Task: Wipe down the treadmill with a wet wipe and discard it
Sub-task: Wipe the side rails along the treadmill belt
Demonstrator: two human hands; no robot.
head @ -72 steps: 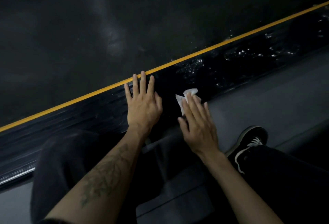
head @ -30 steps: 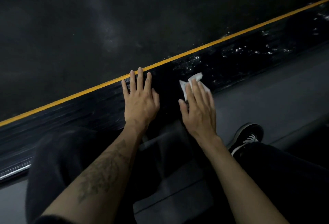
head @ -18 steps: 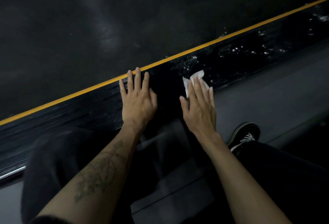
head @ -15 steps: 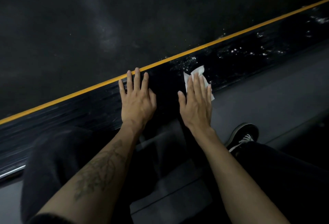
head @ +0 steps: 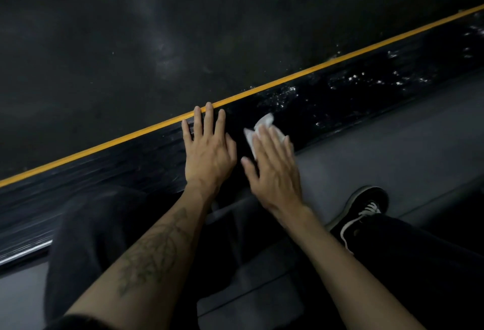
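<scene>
- Right hand: fingers straight and close together, pressing the wet wipe flat against the glossy black side rail of the treadmill; nothing is pinched.
- Left hand: fingers straight, slightly spread, resting bare on the same rail, fingertips at the yellow stripe.
- Wipe: white, crumpled, mostly under the right fingers, showing beyond their tips and on the thumb side.
- Governing relation: the rail's long axis runs lower left to upper right. Bright specks lie on it up and right of the wipe, on the right hand's side; that hand is nearer.
- Judgement: wiping is under way; discarding remains.
- Obscured: the wipe's full extent; dim light hides belt detail; no bin visible.
</scene>
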